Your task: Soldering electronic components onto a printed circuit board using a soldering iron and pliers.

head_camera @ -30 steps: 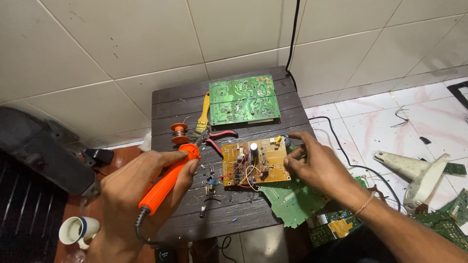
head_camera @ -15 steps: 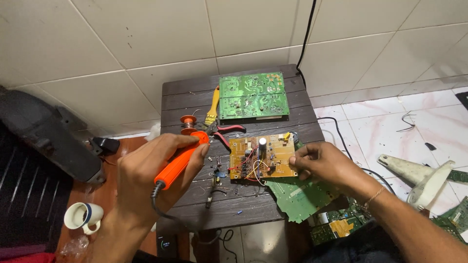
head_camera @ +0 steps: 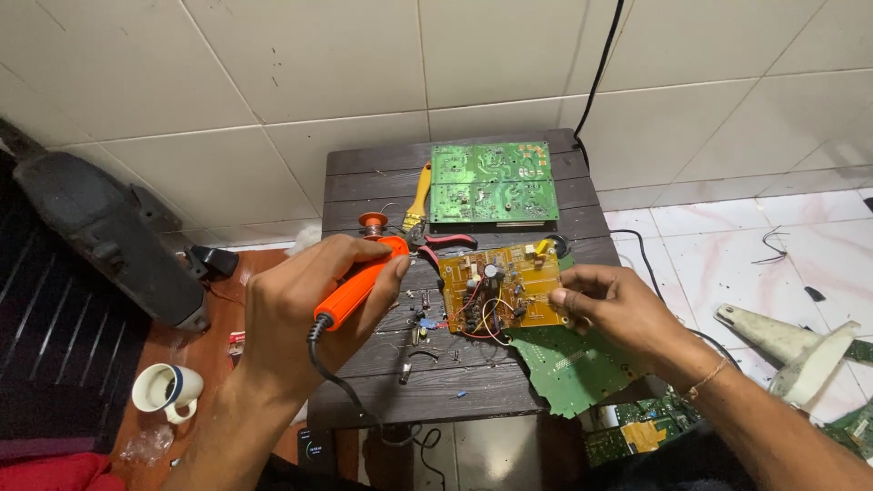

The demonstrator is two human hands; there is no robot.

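My left hand (head_camera: 305, 305) grips an orange-handled soldering iron (head_camera: 359, 284), its tip pointing toward the upper right, near pliers with red handles (head_camera: 450, 242). My right hand (head_camera: 618, 309) pinches the right edge of a yellow-brown circuit board (head_camera: 500, 286) with capacitors and red wires, lying on a small dark wooden table (head_camera: 364, 182). Small loose components (head_camera: 420, 323) lie scattered between the hands.
Two green circuit boards (head_camera: 491, 182) lie at the table's far side by a yellow-handled tool (head_camera: 418, 195) and a copper wire spool (head_camera: 371, 223). Another green board (head_camera: 573, 368) hangs off the near right. A white mug (head_camera: 164, 391) stands at left, and a black cable (head_camera: 600, 64) runs up the tiled wall.
The view has shifted so the table sits more central. My left hand has raised the soldering iron and tilted it flatter; my right hand stays at the board's right edge.
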